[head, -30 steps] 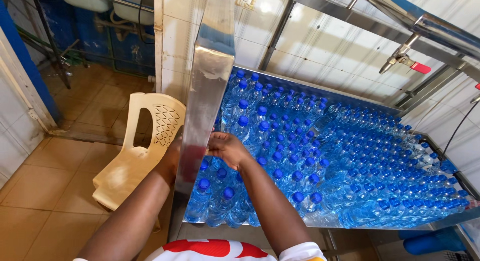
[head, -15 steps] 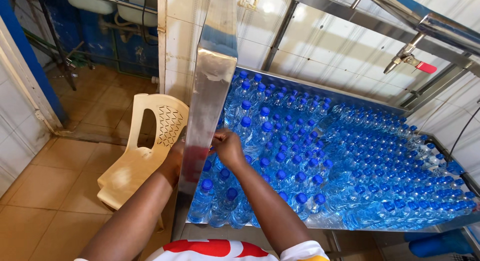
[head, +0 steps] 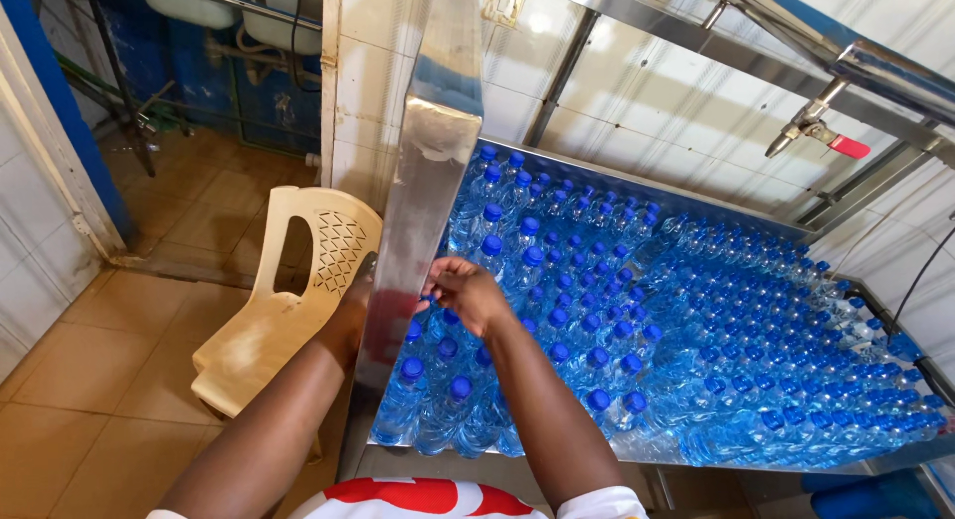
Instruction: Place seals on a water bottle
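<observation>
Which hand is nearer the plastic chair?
Left. The left hand is beside the plastic chair, partly behind the metal panel; the right hand is over the bottles.

A small water-bottling workshop: a long stainless steel table [head: 637, 459] packed edge to edge with blue-capped water bottles [head: 637, 310], steel pipework with a red-handled valve [head: 821, 133] overhead, white tiled walls [head: 637, 101], and a plastic chair [head: 288, 310] at the table's left end.

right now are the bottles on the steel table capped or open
Capped: every bottle visible on the steel table carries a blue cap.
</observation>
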